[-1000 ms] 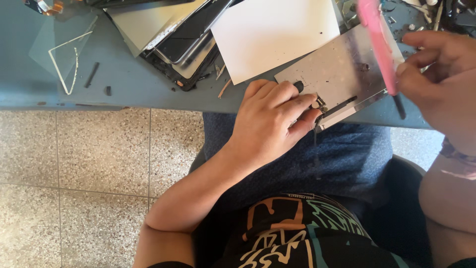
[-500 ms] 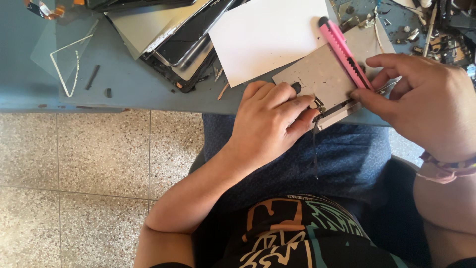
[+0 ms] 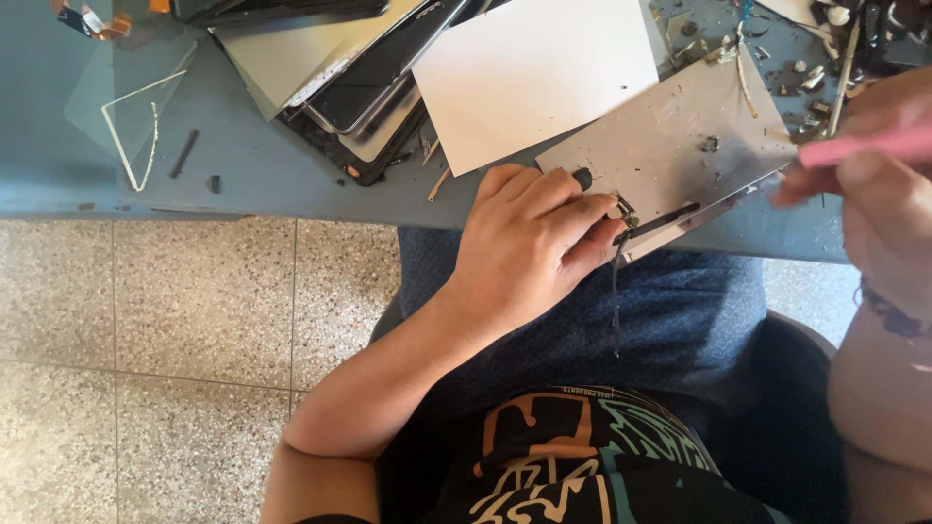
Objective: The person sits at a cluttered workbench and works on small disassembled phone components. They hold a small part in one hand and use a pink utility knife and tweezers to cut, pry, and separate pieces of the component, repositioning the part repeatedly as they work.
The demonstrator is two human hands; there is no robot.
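1. Lap / near edge: person seated, dark blue trousers, printed black shirt. Thin black ribbon cable (image 3: 615, 311) hangs off the panel's near corner, down over the lap.

2. Left hand (image 3: 529, 243): fingers curled, pressed down on near-left corner of the grey metal back panel (image 3: 670, 155); fingertips pinch at the small connector where the cable starts. No change vs. 0.5 s ago, same hold.

3. Grey metal back panel: lies flat on the blue tabletop (image 3: 262, 175), near corner overhanging the edge toward the lap. Scuffed, dark adhesive marks, black strip along near edge.

4. Right hand (image 3: 874, 194): closed around pink-handled tool (image 3: 864, 147), motion-blurred. Changed: 0.5 s ago tool lay across the panel's middle; now pulled off to the panel's right end, tip near far-right corner. Judgement: working point has shifted along the near edge; panel stays pinned by left hand.

5. Mid tabletop: white sheet (image 3: 534, 73), just beside the panel, touching its far-left edge.

6. Far left: stack of dismantled tablets/screens (image 3: 340, 68); clear glass pane (image 3: 126, 107).

7. Far right: loose screws, small parts (image 3: 815, 73).
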